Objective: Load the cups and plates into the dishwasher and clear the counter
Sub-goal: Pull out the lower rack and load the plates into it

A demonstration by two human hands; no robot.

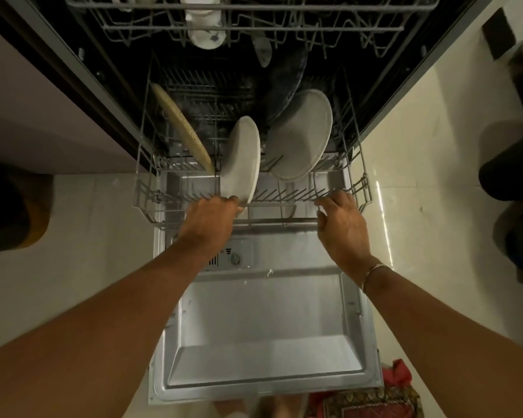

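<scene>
Plate of round white ceramic [243, 158] standing on edge among the tines of the pulled-out grey wire lower rack [360, 188], lower rim gripped by the left hand [215, 215], right hand [341, 224] curled over the rack's front rail, larger white plate [299, 134] leaning just beside, tan speckled plate [181, 128] leaning at the rack's left.

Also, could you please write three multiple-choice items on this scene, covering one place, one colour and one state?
1. Where is the left hand? A on the white plate; B on the upper rack; C on the floor.
2. What colour is the leftmost plate? A blue; B tan; C black.
3. The dishwasher door is: A shut; B half open; C fully down.
Answers: 1 A, its fingers grip that plate's lower edge; 2 B, it looks tan beside the white ones; 3 C, it lies flat beneath the lower rack.
</scene>
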